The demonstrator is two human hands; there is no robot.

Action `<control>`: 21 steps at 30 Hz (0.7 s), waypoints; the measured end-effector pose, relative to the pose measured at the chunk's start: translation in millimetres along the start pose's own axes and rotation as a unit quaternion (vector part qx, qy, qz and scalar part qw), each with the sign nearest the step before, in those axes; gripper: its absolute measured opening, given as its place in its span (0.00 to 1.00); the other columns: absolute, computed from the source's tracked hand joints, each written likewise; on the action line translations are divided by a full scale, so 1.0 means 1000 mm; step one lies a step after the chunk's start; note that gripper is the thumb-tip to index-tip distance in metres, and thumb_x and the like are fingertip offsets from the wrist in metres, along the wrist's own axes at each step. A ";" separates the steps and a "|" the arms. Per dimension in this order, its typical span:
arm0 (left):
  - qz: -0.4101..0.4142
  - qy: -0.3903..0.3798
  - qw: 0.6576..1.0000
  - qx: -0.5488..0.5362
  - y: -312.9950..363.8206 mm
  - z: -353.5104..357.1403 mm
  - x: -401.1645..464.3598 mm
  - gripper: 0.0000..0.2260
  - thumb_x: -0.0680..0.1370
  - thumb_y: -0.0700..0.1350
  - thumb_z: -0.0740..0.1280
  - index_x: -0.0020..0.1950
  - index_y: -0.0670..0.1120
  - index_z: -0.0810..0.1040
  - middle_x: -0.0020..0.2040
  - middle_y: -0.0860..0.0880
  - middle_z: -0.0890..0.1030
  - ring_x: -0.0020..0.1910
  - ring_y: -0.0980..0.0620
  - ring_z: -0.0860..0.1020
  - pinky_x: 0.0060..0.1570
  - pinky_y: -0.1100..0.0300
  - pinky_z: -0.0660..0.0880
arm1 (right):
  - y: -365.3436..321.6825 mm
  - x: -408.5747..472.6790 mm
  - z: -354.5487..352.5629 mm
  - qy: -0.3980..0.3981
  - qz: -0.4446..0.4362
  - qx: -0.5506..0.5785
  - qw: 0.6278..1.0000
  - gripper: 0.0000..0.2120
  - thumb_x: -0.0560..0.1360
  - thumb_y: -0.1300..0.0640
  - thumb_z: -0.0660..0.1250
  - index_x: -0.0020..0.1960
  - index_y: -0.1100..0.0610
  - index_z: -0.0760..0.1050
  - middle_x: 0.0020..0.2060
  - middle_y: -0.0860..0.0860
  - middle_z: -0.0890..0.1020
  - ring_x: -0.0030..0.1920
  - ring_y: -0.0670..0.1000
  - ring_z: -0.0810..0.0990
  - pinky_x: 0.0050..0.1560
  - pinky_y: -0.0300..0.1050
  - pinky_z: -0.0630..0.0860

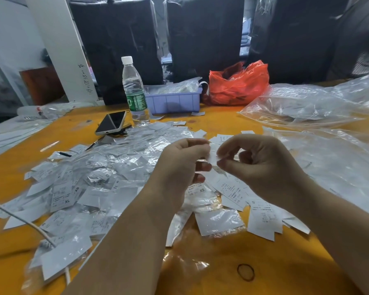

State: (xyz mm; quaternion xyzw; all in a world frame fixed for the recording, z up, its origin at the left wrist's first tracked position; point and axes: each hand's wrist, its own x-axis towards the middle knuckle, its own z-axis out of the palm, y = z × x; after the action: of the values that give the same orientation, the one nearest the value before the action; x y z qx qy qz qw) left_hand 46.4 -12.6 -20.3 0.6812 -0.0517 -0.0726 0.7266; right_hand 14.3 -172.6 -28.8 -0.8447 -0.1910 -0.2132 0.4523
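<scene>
Small white paper label (212, 156), blurred, print unreadable, pinched between fingertips of left hand (182, 167) and right hand (262, 167), bagged size labels (107, 179) heaped beneath both hands on orange bench (285, 258)

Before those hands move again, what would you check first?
1. Label pinched between left hand and right hand: ok.
2. Label lifted off the pile: ok.
3. Label's print readable: cannot tell, it is blurred.
4. Bottle upright and capped, beyond the pile: ok.
5. Phone out of the hands' way, at the pile's far edge: ok.
</scene>
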 end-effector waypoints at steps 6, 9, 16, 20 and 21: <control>0.055 0.060 0.996 0.022 0.000 0.000 -0.003 0.12 0.77 0.34 0.64 0.45 0.50 0.82 0.45 0.46 0.84 0.32 0.56 0.78 0.27 0.64 0.74 | 0.001 0.011 -0.002 -0.038 0.206 0.305 0.929 0.28 0.63 0.65 0.63 0.63 0.54 0.70 0.41 0.53 0.72 0.26 0.44 0.65 0.23 0.37 0.60; 0.155 0.081 0.972 0.156 -0.003 0.003 -0.007 0.14 0.76 0.34 0.62 0.41 0.50 0.83 0.39 0.53 0.83 0.29 0.60 0.75 0.28 0.64 0.73 | -0.001 0.012 -0.003 -0.040 0.261 0.440 0.859 0.30 0.62 0.60 0.61 0.64 0.54 0.67 0.40 0.54 0.71 0.28 0.47 0.64 0.25 0.40 0.56; 0.275 -0.023 0.891 0.360 -0.008 0.015 -0.015 0.07 0.74 0.52 0.72 0.50 0.52 0.83 0.46 0.59 0.75 0.48 0.65 0.73 0.43 0.76 0.66 | 0.001 0.009 -0.001 -0.119 0.286 0.474 0.825 0.33 0.69 0.34 0.60 0.69 0.51 0.68 0.54 0.56 0.76 0.39 0.51 0.71 0.35 0.42 0.64; 0.312 -0.040 0.871 0.376 -0.005 0.012 -0.017 0.17 0.70 0.58 0.75 0.55 0.51 0.84 0.46 0.55 0.74 0.48 0.58 0.74 0.47 0.65 0.71 | -0.001 0.010 -0.001 -0.094 0.289 0.487 0.819 0.33 0.66 0.32 0.61 0.63 0.51 0.74 0.47 0.53 0.77 0.39 0.51 0.72 0.41 0.44 0.69; 0.319 -0.043 0.867 0.380 -0.004 0.012 -0.017 0.18 0.69 0.58 0.76 0.55 0.51 0.84 0.45 0.55 0.74 0.48 0.56 0.74 0.47 0.62 0.71 | -0.002 0.010 0.000 -0.090 0.289 0.493 0.815 0.34 0.65 0.32 0.62 0.64 0.52 0.73 0.45 0.52 0.77 0.38 0.50 0.72 0.38 0.42 0.69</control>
State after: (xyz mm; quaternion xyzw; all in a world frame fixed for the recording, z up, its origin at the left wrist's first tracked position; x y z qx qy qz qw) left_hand 27.5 -21.4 -23.6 0.8471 -0.3209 0.1592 0.3925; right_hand 21.6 -170.8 -22.1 -0.5400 -0.0571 0.1273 0.8300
